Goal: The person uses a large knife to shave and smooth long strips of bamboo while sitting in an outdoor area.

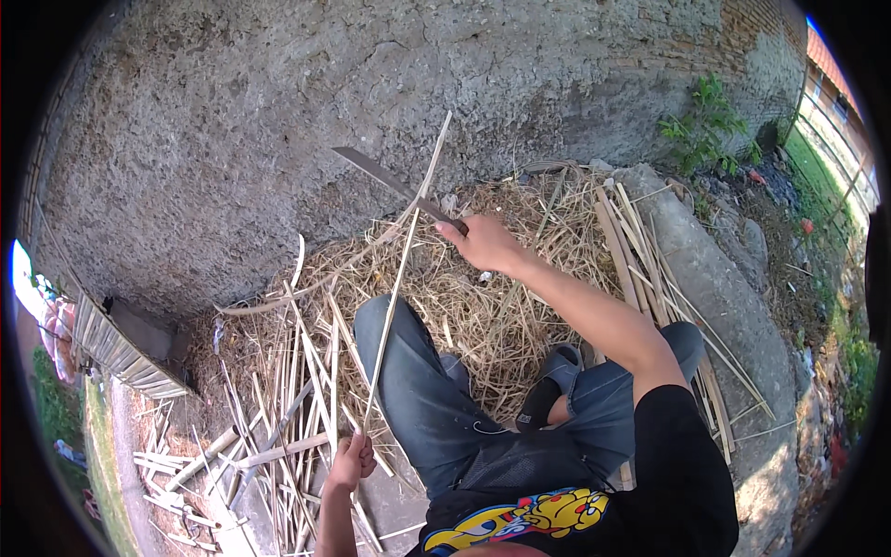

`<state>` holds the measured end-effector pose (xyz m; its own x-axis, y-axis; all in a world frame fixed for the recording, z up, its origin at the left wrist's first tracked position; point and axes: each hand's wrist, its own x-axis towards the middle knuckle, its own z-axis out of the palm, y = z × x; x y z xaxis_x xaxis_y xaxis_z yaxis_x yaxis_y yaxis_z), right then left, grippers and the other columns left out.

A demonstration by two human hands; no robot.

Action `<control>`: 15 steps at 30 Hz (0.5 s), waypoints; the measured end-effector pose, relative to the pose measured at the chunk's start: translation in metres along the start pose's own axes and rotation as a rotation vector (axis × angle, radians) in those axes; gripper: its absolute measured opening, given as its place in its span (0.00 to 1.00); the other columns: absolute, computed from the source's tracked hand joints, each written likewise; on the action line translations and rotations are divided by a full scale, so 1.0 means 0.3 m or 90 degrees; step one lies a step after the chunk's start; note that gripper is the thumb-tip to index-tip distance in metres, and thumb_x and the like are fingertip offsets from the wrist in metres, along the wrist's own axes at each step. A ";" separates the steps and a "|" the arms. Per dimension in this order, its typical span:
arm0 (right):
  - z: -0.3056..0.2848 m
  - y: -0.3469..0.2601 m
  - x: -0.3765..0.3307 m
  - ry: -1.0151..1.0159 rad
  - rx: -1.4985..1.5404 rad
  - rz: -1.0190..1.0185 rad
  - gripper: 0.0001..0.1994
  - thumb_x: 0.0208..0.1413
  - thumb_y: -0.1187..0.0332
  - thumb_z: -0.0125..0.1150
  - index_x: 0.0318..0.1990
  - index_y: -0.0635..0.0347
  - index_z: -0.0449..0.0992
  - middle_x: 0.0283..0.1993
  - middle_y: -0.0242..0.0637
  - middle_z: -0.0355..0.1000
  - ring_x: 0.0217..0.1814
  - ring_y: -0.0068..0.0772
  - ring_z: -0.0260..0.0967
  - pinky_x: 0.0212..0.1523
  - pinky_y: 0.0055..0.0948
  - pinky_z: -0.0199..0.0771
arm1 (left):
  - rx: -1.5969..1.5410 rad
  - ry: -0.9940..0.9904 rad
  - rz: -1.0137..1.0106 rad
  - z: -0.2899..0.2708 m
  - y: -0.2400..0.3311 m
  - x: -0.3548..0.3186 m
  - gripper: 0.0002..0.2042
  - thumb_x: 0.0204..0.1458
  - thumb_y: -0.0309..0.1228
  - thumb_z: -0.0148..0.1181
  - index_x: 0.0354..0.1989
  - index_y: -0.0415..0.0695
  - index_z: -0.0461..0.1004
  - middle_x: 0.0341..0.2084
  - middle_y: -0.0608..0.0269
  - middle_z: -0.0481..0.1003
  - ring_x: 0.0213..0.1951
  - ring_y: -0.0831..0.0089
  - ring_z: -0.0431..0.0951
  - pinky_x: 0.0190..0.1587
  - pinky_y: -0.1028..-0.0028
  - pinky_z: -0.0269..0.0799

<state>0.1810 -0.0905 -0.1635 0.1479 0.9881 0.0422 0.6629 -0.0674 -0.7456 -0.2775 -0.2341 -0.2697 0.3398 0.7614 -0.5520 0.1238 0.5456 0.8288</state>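
Observation:
My right hand (484, 243) is closed round the handle of a machete (379, 174). Its long dark blade points up and left toward the wall. Low on the left, my left hand (350, 461) grips the lower end of a long, thin bamboo strip (393, 302). That strip slants up past my knee and meets the blade just ahead of the handle, its upper end rising beyond. From the same crossing, a curved bamboo strip (316, 295) bends down to the left. Whether the two strips are joined at the blade, I cannot tell.
My bent legs (408, 390) rest over a heap of pale shavings (501, 306). Several cut bamboo pieces (278, 446) lie at left, and long slats (631, 251) lie at right by a concrete slab (705, 278). A rough wall (278, 121) stands in front, with a green plant (710, 125) beside it.

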 end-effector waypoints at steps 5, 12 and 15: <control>0.146 -0.053 -0.174 -0.047 -0.260 -0.230 0.37 0.62 0.30 0.42 0.42 0.62 0.77 0.22 0.45 0.75 0.26 0.50 0.78 0.31 0.49 0.78 | 0.021 0.019 -0.009 0.022 0.030 0.009 0.26 0.71 0.49 0.42 0.20 0.49 0.57 0.12 0.74 0.52 0.12 0.82 0.47 0.15 0.76 0.42; -0.070 0.039 -0.011 0.043 -0.318 -0.167 0.38 0.62 0.28 0.38 0.34 0.57 0.75 0.20 0.39 0.73 0.23 0.43 0.76 0.22 0.43 0.75 | 0.201 0.141 0.168 -0.233 -0.254 0.000 0.24 0.70 0.41 0.46 0.17 0.49 0.60 0.11 0.76 0.59 0.14 0.85 0.58 0.15 0.77 0.48; -0.187 0.147 0.141 0.144 -0.291 -0.018 0.36 0.63 0.31 0.41 0.30 0.59 0.75 0.23 0.41 0.75 0.27 0.45 0.77 0.29 0.47 0.77 | 0.180 0.075 0.138 -0.113 -0.097 0.018 0.25 0.70 0.43 0.46 0.17 0.50 0.60 0.10 0.77 0.57 0.12 0.86 0.55 0.14 0.76 0.46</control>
<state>0.2577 -0.0593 -0.1572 0.2467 0.9390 0.2398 0.9150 -0.1441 -0.3768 -0.3110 -0.2341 -0.2999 0.2792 0.8924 -0.3544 0.3183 0.2622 0.9110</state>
